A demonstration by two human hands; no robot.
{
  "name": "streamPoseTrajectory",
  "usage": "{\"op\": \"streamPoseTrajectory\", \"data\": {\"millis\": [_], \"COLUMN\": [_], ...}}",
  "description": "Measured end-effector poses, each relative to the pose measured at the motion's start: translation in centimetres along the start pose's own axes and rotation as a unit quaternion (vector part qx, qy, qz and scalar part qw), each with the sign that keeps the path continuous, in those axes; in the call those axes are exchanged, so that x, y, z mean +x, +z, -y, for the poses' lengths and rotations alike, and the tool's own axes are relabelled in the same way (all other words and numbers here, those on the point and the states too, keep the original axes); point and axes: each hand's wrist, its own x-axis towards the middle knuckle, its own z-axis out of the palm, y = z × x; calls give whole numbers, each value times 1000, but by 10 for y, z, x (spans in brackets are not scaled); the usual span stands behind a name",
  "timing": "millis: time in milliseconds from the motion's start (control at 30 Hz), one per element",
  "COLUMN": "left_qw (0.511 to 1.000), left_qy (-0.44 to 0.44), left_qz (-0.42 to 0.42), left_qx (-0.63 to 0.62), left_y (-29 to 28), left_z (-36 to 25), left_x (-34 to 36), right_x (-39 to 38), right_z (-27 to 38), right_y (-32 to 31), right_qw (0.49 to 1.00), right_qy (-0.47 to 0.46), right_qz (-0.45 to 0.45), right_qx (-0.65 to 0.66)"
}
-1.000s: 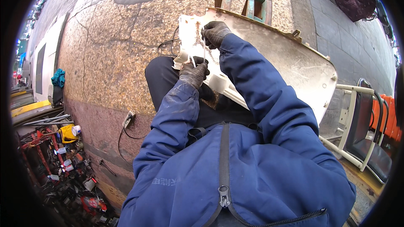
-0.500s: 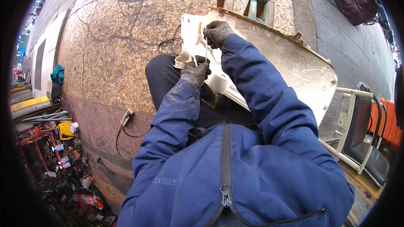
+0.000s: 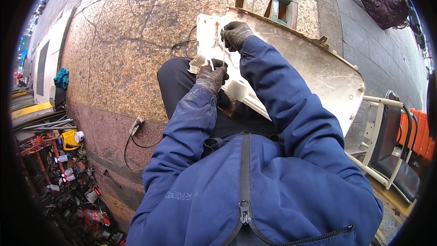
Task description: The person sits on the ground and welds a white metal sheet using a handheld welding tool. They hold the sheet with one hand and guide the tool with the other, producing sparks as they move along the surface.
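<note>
A single view, from a wide fisheye camera worn on the person's head, looks steeply down over the chest and lap. The blue jacket (image 3: 255,191) fills the lower half, very close to the lens, with both sleeves running up and away from it. The gloved left hand (image 3: 210,76) and right hand (image 3: 236,34) sit near the middle, at arm's length, on a white panel (image 3: 314,70). The stone pavement (image 3: 118,59) lies beyond, farther off. Straight edges bend toward the dark round rim. A chair (image 3: 391,150) shows at the right edge, tool clutter (image 3: 68,177) at the lower left.
</note>
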Motion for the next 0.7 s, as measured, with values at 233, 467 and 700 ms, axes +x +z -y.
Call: {"op": "streamPoseTrajectory", "data": {"millis": [233,467,700], "left_qw": [1000,1000,1000], "left_qy": [0,7,5], "left_qz": [5,9,19], "left_qx": [3,0,18], "left_y": [-1,-1,-2], "left_z": [1,0,0], "left_x": [1,0,2], "right_x": [2,2,1], "right_z": [-1,0,1], "right_y": [1,1,0], "right_qw": [1000,1000,1000], "right_qy": [5,3,7], "right_qz": [-2,-7,0], "right_qx": [1,2,-1]}}
